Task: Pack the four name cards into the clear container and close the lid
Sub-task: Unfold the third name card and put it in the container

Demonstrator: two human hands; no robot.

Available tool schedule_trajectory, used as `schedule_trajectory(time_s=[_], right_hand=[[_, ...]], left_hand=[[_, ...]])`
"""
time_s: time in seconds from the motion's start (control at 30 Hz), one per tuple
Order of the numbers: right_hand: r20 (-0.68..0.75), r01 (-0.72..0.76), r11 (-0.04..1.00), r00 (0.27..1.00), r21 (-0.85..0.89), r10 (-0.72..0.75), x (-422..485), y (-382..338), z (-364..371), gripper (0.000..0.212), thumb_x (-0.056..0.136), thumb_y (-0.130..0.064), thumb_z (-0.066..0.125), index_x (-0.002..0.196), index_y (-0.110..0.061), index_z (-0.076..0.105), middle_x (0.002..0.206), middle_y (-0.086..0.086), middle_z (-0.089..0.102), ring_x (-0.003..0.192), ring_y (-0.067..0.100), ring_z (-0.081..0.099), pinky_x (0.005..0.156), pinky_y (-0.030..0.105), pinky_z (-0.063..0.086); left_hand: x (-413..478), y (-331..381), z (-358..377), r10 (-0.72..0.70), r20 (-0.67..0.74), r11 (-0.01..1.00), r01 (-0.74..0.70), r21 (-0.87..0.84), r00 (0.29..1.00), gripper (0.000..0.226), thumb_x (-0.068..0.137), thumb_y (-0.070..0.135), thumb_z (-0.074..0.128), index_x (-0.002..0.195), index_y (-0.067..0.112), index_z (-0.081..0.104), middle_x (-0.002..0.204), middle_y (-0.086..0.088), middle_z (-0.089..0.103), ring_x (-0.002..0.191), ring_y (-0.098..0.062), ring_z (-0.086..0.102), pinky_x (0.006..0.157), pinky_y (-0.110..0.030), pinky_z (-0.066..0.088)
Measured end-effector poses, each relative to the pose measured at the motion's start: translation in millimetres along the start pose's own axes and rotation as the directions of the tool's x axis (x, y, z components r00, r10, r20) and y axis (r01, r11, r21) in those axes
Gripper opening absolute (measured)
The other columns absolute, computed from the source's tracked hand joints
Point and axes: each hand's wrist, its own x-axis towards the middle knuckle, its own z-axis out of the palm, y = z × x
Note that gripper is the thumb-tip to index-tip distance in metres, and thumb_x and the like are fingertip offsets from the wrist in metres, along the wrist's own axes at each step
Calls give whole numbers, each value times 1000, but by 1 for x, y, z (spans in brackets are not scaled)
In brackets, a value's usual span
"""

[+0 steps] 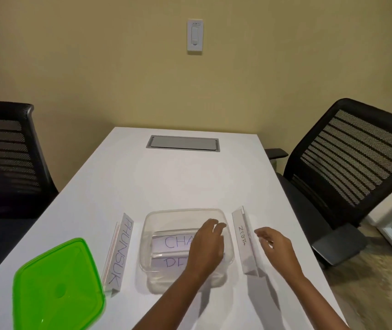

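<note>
Already the clear container is sitting open on the white table, holding two name cards lying flat: the farther card is showing only "CHA" and the nearer card only "DE", the rest of both words being hidden. Covering them is the left hand, reaching over the container's right half with its fingers loosely curled and slightly apart; whether they are touching a card or the container wall is hard to tell. Just right of the container a third card is standing as a folded tent, its small lettering reading roughly "ZEBRA". Beyond that card, farther right of the container, the right hand is hovering with fingers spread and gripping nothing, its fingertips blurred. Left of the container the fourth card, marked "PHUNSUK", is standing tented too. Farther left of the container the green lid is lying flat, its near edge cut off. Two black mesh chairs are flanking the table, the left chair being cropped.
</note>
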Motion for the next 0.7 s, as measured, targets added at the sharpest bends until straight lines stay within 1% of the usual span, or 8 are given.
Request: schedule_trajectory(time_s=[0.13,0.2,0.27,0.37,0.47,0.53,0.6,0.7], right_hand=[[50,-150,988,987,-46,152,-16,32,-8,23,91,-5,53,112,-5,62,115,14,67,100,22,62,87,25,47],[111,-223,973,967,-65,229,-22,45,-7,27,91,-9,55,118,-5,59,120,14,64,105,24,60,87,25,46],[167,-271,959,945,-87,282,-29,53,-4,33,92,-15,55,124,-7,54,126,13,60,113,25,58,93,27,47],[244,-287,950,919,-123,309,-34,59,0,40,94,-21,52,131,-8,48,135,11,54,122,24,53,102,30,44],[318,-298,946,892,-125,323,-33,57,3,47,95,-24,50,138,-7,41,142,14,48,128,26,49,105,32,40],[360,-304,943,872,-131,332,-30,54,5,48,95,-24,47,139,-6,39,143,14,47,128,27,48,104,31,39],[400,-299,944,855,-141,331,-26,52,7,47,96,-22,45,139,-5,38,144,14,46,130,27,46,104,30,38],[461,-304,942,821,-145,336,-30,51,18,51,97,-23,43,144,-9,30,150,11,38,136,24,40,110,29,33]], left_hand=[[-14,32,17,152,67,988,-149,-49,986,39,90,5,41,126,6,56,124,-13,59,110,-30,59,82,-38,53],[-20,43,30,164,144,986,-158,-50,976,39,92,7,39,129,7,53,128,-12,57,113,-29,58,84,-38,53],[-23,51,46,84,243,996,-75,-44,966,42,95,15,37,136,12,45,136,-6,49,119,-24,54,92,-36,50],[-26,59,67,-91,345,986,133,-101,934,46,97,22,39,143,13,34,144,-4,41,128,-18,48,103,-31,43],[-21,61,78,-245,458,917,358,-177,855,52,98,22,40,146,7,27,150,-10,35,138,-16,38,111,-26,32],[-16,61,83,-321,506,864,467,-191,801,54,98,21,40,147,5,24,154,-12,33,141,-19,34,115,-27,27],[-10,60,86,-387,524,809,552,-203,759,55,97,20,40,147,3,24,154,-12,32,141,-22,34,115,-28,28],[-11,55,90,-438,546,751,625,-214,714,55,97,20,40,147,3,24,156,-13,30,141,-23,34,114,-29,28]])
